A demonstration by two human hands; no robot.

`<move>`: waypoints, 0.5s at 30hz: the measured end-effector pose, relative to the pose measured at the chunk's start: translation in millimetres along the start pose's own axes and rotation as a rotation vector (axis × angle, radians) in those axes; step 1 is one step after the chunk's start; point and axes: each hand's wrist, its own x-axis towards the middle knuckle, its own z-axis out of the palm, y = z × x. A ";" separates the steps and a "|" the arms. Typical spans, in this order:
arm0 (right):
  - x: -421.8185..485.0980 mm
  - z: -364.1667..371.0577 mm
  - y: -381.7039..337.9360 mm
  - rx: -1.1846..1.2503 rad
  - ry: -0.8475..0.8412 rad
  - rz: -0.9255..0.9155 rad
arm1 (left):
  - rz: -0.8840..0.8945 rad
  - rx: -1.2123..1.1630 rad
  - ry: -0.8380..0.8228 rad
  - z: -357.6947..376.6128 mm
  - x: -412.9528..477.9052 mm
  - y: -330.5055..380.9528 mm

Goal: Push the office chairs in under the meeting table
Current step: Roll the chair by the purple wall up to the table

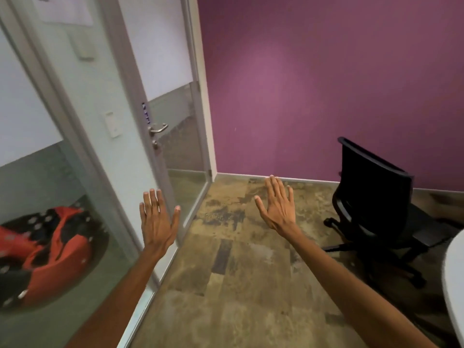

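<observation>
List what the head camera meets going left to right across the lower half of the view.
Red and black beanbag behind the glass → left hand → right hand → black office chair → edge of the white meeting table.

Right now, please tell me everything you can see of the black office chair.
The black office chair stands upright on the brownish floor, near the purple wall at the right. Its dark backrest looks like mesh in a thin frame and is turned toward the camera side. One curved armrest shows, and a star base with casters below. Its seat points toward the white table edge at the far right, but it is not tucked under. Neither hand touches it.
</observation>
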 end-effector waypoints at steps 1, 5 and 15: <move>20.5 4.7 5.7 -0.011 0.011 0.023 | 0.019 0.006 0.002 10.8 26.3 1.6; 86.5 15.1 33.0 -0.076 0.029 0.106 | 0.078 -0.046 -0.030 53.6 115.0 23.0; 212.4 41.9 125.3 -0.200 0.117 0.303 | 0.286 -0.178 -0.141 188.5 271.1 125.6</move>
